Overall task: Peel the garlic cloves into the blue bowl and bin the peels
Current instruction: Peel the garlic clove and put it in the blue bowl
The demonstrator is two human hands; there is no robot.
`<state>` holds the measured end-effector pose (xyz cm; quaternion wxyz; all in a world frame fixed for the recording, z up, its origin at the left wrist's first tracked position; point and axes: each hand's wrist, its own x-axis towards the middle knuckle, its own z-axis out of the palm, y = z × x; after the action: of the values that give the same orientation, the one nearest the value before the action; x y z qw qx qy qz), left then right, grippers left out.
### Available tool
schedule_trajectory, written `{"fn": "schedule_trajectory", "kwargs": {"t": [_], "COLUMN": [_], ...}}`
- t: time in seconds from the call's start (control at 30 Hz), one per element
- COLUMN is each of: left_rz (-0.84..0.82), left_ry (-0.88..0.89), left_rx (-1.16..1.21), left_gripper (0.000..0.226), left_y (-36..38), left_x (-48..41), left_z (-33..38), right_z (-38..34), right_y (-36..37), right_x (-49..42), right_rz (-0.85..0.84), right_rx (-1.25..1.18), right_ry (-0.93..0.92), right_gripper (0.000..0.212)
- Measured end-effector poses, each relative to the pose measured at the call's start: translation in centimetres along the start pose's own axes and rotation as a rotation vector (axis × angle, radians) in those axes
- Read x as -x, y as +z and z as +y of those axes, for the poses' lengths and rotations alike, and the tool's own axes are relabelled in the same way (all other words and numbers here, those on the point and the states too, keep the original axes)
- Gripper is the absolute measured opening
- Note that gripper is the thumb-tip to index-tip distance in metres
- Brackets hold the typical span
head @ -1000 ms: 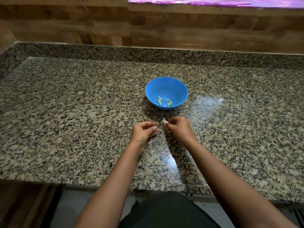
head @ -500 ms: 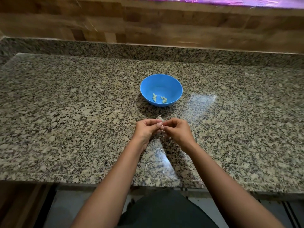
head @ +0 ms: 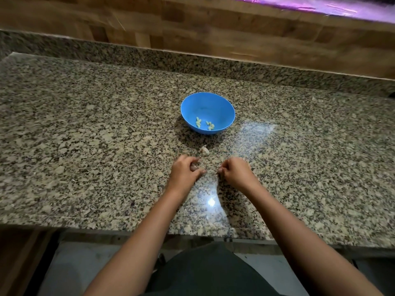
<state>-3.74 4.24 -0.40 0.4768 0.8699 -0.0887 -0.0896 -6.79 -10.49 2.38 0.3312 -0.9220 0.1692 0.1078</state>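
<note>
While cloves (head: pixel 208 124) sit in the blue bowl (head: pixel 224 107), our left hand (head: pixel 184 170) and right hand (head: pixel 236 173) curl; gripping what, if anything — we cannot tell.

A speckled granite surface (head: pixel 85 146) spreads out before me, with a low granite upstand (head: pixel 106 52) along its far edge. Behind that rises a wall of wooden planks (head: pixel 192 24), and a purple-lit strip (head: pixel 320 5) crosses the top right. A bright glare (head: pixel 211 202) sits near the surface's front edge. Below it I see pale floor (head: pixel 85 263) and my dark clothing (head: pixel 213 272).
</note>
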Motion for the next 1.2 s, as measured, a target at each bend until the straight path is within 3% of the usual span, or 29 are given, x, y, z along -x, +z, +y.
{"fn": "schedule_trajectory", "kwargs": {"t": [0.17,0.53,0.73,0.8,0.87,1.03,1.2], "left_rz": [0.04,0.022,0.054,0.065,0.066,0.037,0.008], "left_ry": [0.047,0.129,0.152,0.175,0.194,0.2,0.152], "left_rx": [0.024,-0.043,-0.034,-0.043,-0.066,0.009,0.127], "left_gripper": [0.047,0.04,0.035,0.036,0.036,0.023,0.017], "left_y": [0.4,1.0,1.2,1.2,1.3,1.1,1.0], "left_x": [1.2,0.5,0.4,0.4,0.4,0.2,-0.2], "left_z": [-1.0,-1.4,-1.7,-1.9,-1.9,-0.7,0.0], "right_z": [-1.2,-2.9,-2.7,-1.4,-0.6,-1.0,-1.1], "right_y": [0.5,0.0,1.3,1.8,1.8,1.2,0.0], "right_x": [0.2,-2.0,0.3,0.7,0.3,0.6,0.8], "right_rz": [0.025,-0.099,-0.007,0.089,0.159,0.035,-0.058], "right_rx": [0.295,0.459,0.494,0.347,0.053,-0.89,-1.148], "right_ry": [-0.074,-0.076,-0.283,-0.269,-0.12,0.133,0.209], "right_gripper": [0.012,0.015,0.011,0.009,0.009,0.01,0.005]}}
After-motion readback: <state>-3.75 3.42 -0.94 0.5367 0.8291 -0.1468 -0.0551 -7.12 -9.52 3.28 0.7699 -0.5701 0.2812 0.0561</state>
